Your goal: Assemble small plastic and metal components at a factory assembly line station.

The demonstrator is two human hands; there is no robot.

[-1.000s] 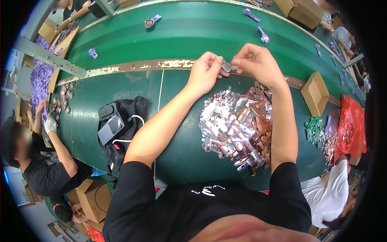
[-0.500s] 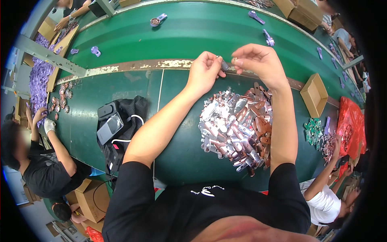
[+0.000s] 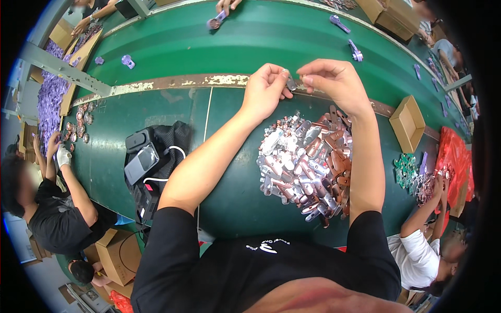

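My left hand (image 3: 265, 91) pinches a small grey oblong plastic piece (image 3: 291, 83) between thumb and fingertips, above the painted rail at the belt's edge. Close to its right, my right hand (image 3: 334, 84) has thumb and forefinger brought together in a pinch. Whatever lies between those fingertips is too small to make out. Below both hands, on the green tabletop (image 3: 229, 182), is a heap of small oblong casing pieces (image 3: 308, 172), some shiny grey and some copper-brown. Tiny clear pieces (image 3: 276, 138) lie at the heap's upper left.
Beyond the rail runs a green conveyor belt (image 3: 172, 57) carrying purple parts (image 3: 356, 51). A co-worker's hand (image 3: 227, 6) holds one at the far side. A black bag (image 3: 177, 141) with devices lies left, an open cardboard box (image 3: 407, 124) right. Co-workers sit on both sides.
My right fingertips have moved slightly left, nearer the grey piece, which is tilted a little differently. Purple parts have drifted right along the belt. A co-worker's hand has come onto one at the top.
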